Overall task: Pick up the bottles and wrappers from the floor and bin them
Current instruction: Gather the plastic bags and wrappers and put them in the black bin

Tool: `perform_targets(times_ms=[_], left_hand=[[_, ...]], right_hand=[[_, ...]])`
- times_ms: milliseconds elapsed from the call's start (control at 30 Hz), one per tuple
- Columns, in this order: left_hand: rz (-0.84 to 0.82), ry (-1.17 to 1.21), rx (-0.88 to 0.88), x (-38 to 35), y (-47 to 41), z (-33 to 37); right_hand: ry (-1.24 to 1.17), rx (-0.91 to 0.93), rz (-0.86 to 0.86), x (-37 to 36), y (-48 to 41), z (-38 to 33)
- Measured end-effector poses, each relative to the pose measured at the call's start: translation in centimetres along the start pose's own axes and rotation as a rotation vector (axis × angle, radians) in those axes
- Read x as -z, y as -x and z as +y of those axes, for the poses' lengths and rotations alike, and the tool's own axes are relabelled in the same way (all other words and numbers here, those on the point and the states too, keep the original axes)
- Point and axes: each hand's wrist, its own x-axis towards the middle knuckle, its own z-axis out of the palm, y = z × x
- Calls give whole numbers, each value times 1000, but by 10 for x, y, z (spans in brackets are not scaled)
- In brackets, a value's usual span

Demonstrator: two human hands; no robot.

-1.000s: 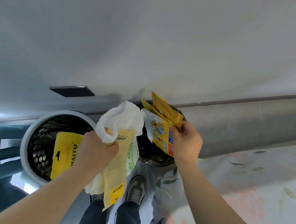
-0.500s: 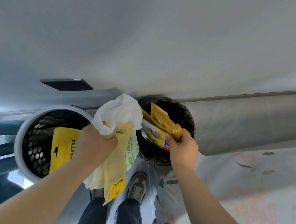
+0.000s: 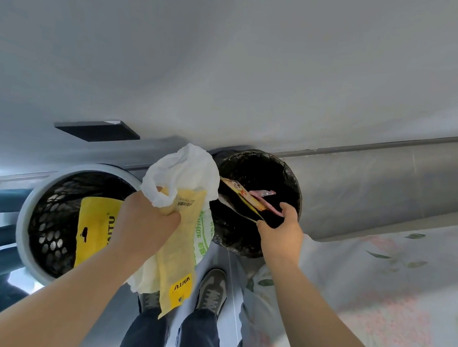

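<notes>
Left hand (image 3: 146, 220): fist closed tight round a bunch of litter, held up between the two bins.
Held bunch: white plastic bag (image 3: 184, 173) puffing out above the knuckles, yellow wrapper (image 3: 177, 265) hanging below the wrist.
Right hand (image 3: 281, 232): over the mouth of the black-lined bin (image 3: 296, 194), thumb lifted, fingers loosely spread, gripping nothing.
Snack wrappers (image 3: 243, 198): yellow and pink, tilted inside that bin's mouth, just beside the right fingertips; cannot tell whether touching.
Mesh basket (image 3: 23, 219): pale rim, left of the left hand, yellow packet (image 3: 95, 228) standing inside.
Shoes (image 3: 212, 290): on the floor below the hands.
Floral sheet (image 3: 382, 281): right of the black-lined bin.
</notes>
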Motion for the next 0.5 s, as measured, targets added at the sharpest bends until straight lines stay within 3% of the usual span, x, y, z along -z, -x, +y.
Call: perform_targets(times_ms=[267,500], left_hand=[[-62,26,-3,-5,1,5],[-331,-46,-16,-7,3,33]], right_hand=[[-74,58,-201,3,20,-6],[-400,21,-414,16,21,-14]])
